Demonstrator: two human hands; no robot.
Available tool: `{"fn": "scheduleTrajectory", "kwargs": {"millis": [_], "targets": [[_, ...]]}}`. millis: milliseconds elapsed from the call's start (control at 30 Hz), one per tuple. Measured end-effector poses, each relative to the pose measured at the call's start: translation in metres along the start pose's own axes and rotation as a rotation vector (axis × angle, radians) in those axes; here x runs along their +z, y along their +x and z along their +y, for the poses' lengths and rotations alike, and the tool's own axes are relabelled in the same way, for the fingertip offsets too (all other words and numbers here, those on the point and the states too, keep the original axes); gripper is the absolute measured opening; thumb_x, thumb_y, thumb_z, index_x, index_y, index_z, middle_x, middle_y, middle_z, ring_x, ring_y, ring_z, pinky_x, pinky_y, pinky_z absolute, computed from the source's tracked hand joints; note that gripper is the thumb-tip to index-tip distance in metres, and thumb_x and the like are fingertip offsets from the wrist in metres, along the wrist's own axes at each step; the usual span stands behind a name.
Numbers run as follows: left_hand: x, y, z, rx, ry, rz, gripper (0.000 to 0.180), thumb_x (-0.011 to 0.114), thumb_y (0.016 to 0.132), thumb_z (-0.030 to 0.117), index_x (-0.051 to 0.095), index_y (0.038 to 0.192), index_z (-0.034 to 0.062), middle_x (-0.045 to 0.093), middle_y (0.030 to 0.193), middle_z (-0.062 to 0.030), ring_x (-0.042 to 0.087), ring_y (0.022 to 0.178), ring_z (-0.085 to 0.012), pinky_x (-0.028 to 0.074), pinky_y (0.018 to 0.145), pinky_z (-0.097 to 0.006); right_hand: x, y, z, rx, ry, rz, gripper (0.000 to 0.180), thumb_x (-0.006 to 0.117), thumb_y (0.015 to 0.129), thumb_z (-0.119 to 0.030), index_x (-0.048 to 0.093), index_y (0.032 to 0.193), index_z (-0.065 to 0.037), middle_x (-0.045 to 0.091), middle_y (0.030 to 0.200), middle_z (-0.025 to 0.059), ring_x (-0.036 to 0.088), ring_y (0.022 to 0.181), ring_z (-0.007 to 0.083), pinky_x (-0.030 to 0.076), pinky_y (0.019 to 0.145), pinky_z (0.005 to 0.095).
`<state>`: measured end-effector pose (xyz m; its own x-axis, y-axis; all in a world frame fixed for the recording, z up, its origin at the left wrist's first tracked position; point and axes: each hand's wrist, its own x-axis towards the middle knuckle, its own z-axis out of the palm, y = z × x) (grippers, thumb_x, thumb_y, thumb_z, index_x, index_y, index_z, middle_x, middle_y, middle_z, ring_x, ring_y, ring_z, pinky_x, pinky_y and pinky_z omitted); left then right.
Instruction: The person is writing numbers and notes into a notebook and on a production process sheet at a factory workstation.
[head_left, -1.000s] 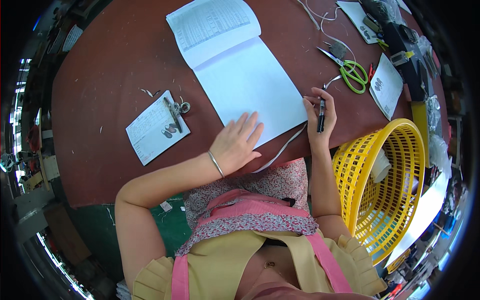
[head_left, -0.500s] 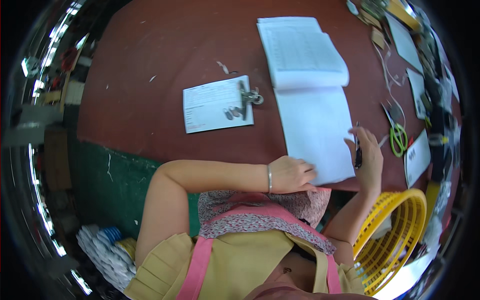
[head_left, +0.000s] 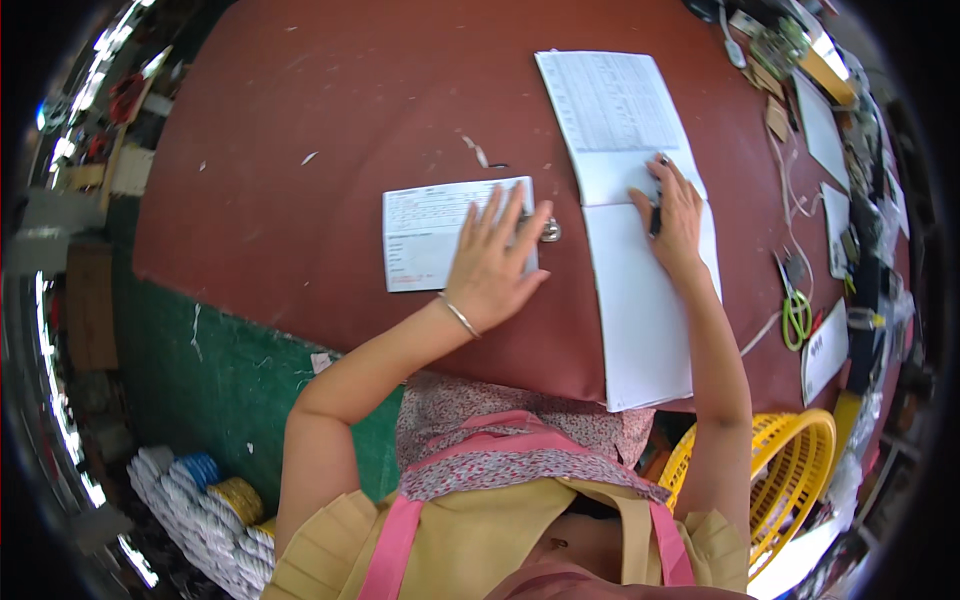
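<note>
My left hand [head_left: 492,262] lies with fingers spread across a small stack of printed slips [head_left: 412,235]. A metal clip [head_left: 550,231] at the stack's right edge is mostly covered by those fingers. To the right, a notebook [head_left: 645,320] lies open and flat, with a printed table on its far page and a plain white near page. My right hand [head_left: 682,222] rests over the notebook's fold, a dark pen [head_left: 656,218] held between thumb and fingers.
Green-handled scissors [head_left: 796,320], a white cord [head_left: 788,185] and loose papers [head_left: 825,350] lie on the right of the dark red table [head_left: 330,100]. Below stands a yellow plastic basket [head_left: 822,450]. White bundles [head_left: 185,510] are piled at lower left on the green floor [head_left: 235,370].
My left hand has moved from the notebook's near edge onto the clipped slips. My right hand, still with the pen, has gone up to the fold, and the curled far page now lies flat.
</note>
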<state>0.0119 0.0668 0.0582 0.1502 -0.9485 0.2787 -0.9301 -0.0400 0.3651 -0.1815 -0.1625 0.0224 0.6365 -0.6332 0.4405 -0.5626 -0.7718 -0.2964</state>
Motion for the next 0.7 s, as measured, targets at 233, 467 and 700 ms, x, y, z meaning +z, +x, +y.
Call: {"fn": "scheduleTrajectory", "kwargs": {"millis": [233, 467, 700], "targets": [[0.052, 0.064, -0.042, 0.1, -0.055, 0.161, 0.052, 0.069, 0.092, 0.017, 0.053, 0.141, 0.0051, 0.067, 0.125, -0.0163, 0.055, 0.129, -0.0388, 0.044, 0.106, -0.05, 0.006, 0.027, 0.021, -0.074, -0.017, -0.096, 0.052, 0.071, 0.093, -0.037, 0.055, 0.132, -0.006, 0.061, 0.135, 0.0168, 0.055, 0.126, 0.0376, 0.038, 0.11, 0.0465], [0.051, 0.076, -0.004, 0.326, 0.104, 0.236, 0.038, 0.072, 0.084, 0.011, 0.066, 0.121, 0.0035, 0.061, 0.131, -0.0163, 0.057, 0.125, -0.0349, 0.044, 0.108, -0.049, 0.017, 0.04, 0.05, 0.447, 0.074, 0.27, 0.038, 0.072, 0.094, -0.028, 0.056, 0.118, -0.003, 0.067, 0.104, 0.0163, 0.061, 0.1, 0.0332, 0.05, 0.088, 0.0425], [0.064, 0.069, 0.012, 0.337, 0.146, 0.077, 0.042, 0.073, 0.085, 0.024, 0.065, 0.122, 0.0053, 0.057, 0.139, -0.0145, 0.049, 0.135, -0.0343, 0.039, 0.111, -0.052, 0.023, 0.077, 0.064, 0.35, 0.165, 0.304, 0.027, 0.075, 0.092, -0.022, 0.06, 0.106, -0.004, 0.062, 0.1, 0.0131, 0.058, 0.081, 0.0277, 0.049, 0.075, 0.0375]]}}
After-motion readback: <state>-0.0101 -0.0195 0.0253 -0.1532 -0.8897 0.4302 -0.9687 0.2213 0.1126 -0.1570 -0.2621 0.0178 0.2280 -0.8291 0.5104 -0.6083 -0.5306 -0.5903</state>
